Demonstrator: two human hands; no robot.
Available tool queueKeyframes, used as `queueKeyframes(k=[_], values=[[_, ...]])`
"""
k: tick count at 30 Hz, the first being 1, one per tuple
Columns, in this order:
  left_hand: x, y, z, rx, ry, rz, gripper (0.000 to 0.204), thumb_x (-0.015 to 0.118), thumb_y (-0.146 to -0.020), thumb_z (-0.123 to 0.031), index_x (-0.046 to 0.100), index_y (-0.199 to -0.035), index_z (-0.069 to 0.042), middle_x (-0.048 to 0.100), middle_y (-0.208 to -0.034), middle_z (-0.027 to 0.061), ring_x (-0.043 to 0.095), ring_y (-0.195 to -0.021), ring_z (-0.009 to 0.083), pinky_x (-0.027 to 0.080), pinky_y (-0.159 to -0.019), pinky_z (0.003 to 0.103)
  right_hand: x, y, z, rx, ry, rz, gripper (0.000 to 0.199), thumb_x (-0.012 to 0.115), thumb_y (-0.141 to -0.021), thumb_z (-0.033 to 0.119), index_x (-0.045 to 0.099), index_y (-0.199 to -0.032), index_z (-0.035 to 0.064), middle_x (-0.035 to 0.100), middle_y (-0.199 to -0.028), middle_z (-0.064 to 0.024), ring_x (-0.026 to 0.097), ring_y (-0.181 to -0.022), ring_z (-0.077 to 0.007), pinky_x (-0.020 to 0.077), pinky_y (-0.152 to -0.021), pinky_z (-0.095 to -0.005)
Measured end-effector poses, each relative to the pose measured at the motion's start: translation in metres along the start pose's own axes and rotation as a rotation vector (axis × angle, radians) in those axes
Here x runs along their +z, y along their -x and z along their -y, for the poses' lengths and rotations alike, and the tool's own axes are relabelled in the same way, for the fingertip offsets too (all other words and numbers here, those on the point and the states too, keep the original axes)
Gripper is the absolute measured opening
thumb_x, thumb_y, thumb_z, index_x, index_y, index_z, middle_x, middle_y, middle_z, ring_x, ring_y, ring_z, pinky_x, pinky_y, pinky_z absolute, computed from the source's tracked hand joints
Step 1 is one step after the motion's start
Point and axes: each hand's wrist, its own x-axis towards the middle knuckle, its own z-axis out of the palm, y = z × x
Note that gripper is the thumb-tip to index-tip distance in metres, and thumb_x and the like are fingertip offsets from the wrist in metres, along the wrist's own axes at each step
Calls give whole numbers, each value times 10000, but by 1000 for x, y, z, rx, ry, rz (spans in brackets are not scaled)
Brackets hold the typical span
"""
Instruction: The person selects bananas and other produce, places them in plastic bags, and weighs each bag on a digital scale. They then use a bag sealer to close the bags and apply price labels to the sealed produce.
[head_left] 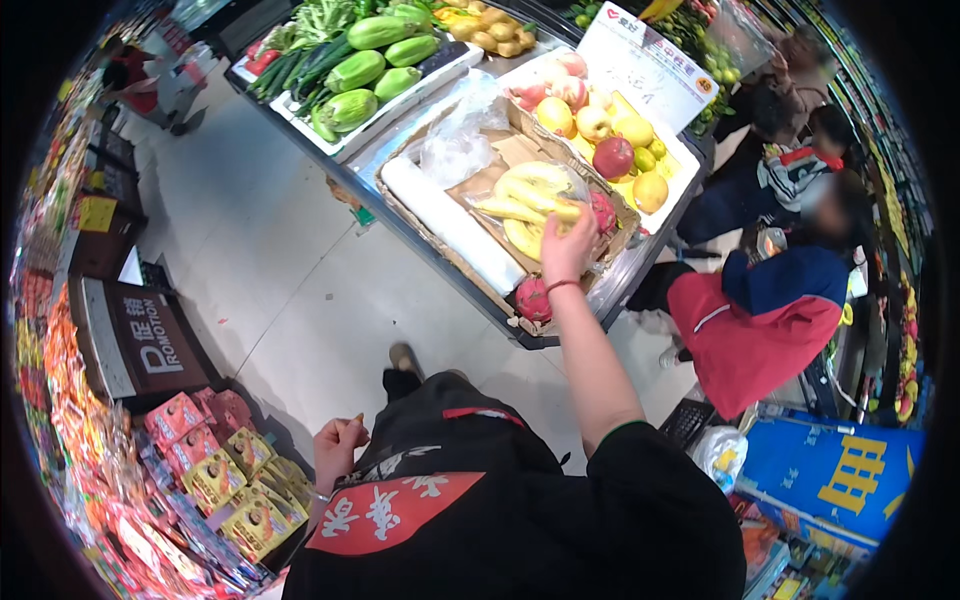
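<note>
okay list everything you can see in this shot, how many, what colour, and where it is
bananas: one wrapped bunch, yellow, in the cardboard tray under the right hand
cardboard tray: one, brown, on the near display stand
dragon fruits: at least two, pink, at the tray's near and right edges
plastic bags: a clear bundle, at the tray's far end
apples and peaches: several, yellow, red and pink, white crate beyond the tray
green gourds: several, far crate at top
boxed goods: many, pink and yellow, lower left shelf
another person: one, red and blue jacket, at right
left hand: closed, by the waist; contents unclear
right hand: reaching onto the bananas
</note>
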Motion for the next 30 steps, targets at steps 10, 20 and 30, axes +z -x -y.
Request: queueKeyframes(k=[10,20,30], values=[[15,-154,-94,49,-28,278,278,605,-926,-117,504,-675,-51,633,-775,75,584,-672,111,501,-657,257,-47,-22,-58,323,435,500,432,586,-831,335,641,-1113,13,629,-1135,-211,564,-1090,-371,430,-963,-411],[49,-216,-143,16,-132,502,260,602,-922,-86,506,-681,-66,622,-750,60,577,-670,108,487,-657,237,-43,-6,-54,-91,692,483,195,621,-824,224,663,-864,38,662,-859,-149,599,-870,-328,429,-852,-434],[75,-229,-155,17,-143,519,255,607,-921,-91,509,-687,-64,630,-759,67,582,-679,103,485,-660,225,-55,-40,5,3,-27,405,126,579,-879,128,599,-864,4,602,-815,-161,574,-821,-323,446,-776,-400]])
